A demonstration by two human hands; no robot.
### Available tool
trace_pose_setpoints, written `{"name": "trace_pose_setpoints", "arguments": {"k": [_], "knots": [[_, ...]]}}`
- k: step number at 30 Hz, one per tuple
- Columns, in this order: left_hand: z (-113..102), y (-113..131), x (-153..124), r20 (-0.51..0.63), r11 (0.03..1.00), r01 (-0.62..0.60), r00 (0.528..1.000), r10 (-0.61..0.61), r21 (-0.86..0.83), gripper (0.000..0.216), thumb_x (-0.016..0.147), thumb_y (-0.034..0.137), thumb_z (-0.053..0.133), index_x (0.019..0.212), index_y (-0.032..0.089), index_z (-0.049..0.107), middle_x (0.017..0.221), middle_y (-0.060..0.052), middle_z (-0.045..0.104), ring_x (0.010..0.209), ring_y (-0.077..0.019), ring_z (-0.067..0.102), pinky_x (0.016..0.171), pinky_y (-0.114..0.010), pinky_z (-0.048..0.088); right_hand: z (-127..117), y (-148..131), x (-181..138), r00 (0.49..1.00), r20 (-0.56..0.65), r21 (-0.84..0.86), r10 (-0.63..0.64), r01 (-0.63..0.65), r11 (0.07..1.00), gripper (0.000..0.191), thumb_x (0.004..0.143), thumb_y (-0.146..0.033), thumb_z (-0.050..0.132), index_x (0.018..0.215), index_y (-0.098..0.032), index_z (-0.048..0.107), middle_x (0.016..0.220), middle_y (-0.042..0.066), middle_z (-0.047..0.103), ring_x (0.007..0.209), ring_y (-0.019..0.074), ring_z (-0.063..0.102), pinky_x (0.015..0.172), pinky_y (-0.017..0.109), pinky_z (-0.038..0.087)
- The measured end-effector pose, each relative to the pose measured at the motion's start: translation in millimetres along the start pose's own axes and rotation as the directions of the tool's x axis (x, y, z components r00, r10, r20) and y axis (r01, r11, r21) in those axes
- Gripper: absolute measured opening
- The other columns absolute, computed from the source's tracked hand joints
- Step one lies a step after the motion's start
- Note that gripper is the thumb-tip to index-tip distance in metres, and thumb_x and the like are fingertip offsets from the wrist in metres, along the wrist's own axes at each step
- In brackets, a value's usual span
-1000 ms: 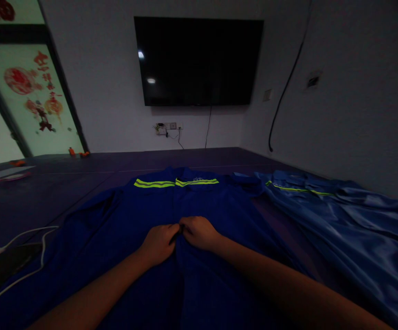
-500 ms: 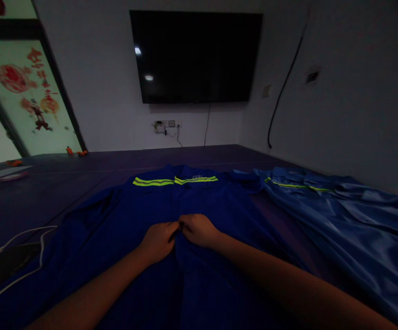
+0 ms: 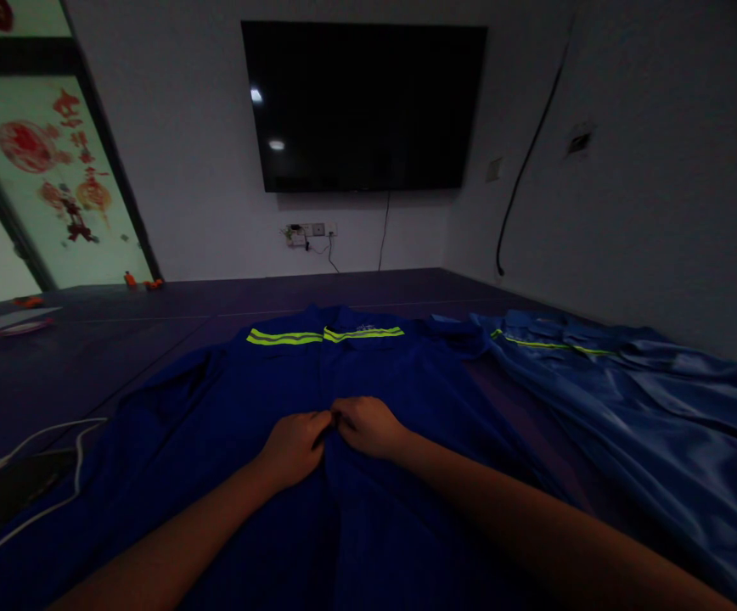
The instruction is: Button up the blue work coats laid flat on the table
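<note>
A dark blue work jacket (image 3: pixel 260 382) lies spread out front side up, with yellow-green and grey reflective bands across its chest and its collar pointing away from me. Over its middle, my left hand (image 3: pixel 295 445) and my right hand (image 3: pixel 368 426) meet at the front opening. Both have their fingers closed in a pinch on the jacket's front edge, fingertips touching or nearly so. Any button or fastener between them is hidden by the fingers.
Right of the jacket lies a lighter blue garment (image 3: pixel 623 407) with a thin yellow-green stripe. A dark flat device (image 3: pixel 18 488) with a white cable (image 3: pixel 79 454) is at the left. Small orange objects (image 3: pixel 152 284) stand by the door. A television (image 3: pixel 368 106) hangs ahead.
</note>
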State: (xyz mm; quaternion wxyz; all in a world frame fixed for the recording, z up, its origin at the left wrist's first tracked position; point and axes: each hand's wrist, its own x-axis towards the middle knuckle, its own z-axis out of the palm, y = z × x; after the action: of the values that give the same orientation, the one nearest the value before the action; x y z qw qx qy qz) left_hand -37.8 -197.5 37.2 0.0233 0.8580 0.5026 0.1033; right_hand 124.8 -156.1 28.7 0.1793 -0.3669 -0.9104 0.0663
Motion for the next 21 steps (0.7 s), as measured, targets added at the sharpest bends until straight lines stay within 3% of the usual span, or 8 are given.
{"name": "trace_pose_setpoints", "arguments": {"k": [21], "knots": [[1.8, -1.2, -0.2, -0.014, 1.000, 0.004, 1.000, -0.004, 0.004, 0.007, 0.079, 0.019, 0.041, 0.079, 0.020, 0.048, 0.078, 0.000, 0.061, 0.069, -0.0155, 0.057, 0.057, -0.024, 0.035, -0.2, 0.4, -0.1, 1.000, 0.002, 0.013, -0.002, 0.002, 1.000, 0.019, 0.076, -0.014, 0.044, 0.089, -0.018, 0.058, 0.083, 0.003, 0.065, 0.071, 0.0136, 0.058, 0.058, 0.022, 0.032]]}}
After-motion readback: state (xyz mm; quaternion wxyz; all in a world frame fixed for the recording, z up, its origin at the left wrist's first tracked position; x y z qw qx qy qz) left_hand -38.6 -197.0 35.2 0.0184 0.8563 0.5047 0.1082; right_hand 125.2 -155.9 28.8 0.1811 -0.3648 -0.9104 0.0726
